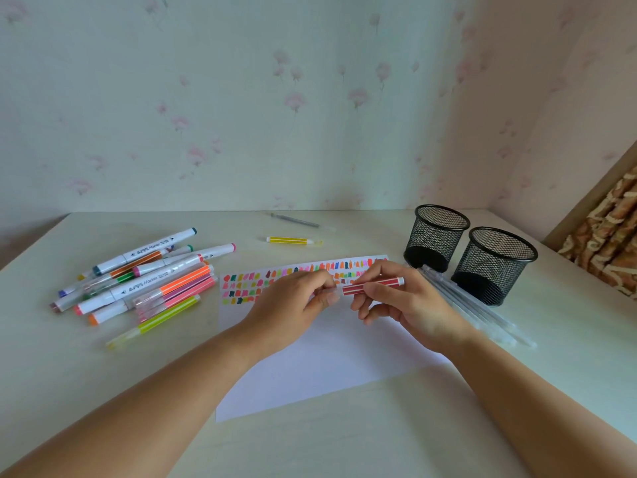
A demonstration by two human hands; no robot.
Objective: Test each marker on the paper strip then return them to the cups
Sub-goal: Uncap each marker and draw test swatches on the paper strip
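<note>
Heap of markers [138, 281] at my left on the table [344, 436], paper [310, 360] with colour swatches in the middle, my left hand [293, 305] pinching the clear cap end of a red marker [374, 285], my right hand [406, 301] closed round its barrel above the paper, two black mesh cups [468, 251] at right, standing empty.

A single head-worn wide-angle view looks forward and down across the table [310, 443] toward the wall [241, 98]. Both forearms enter from the bottom edge, close to the lens.
</note>
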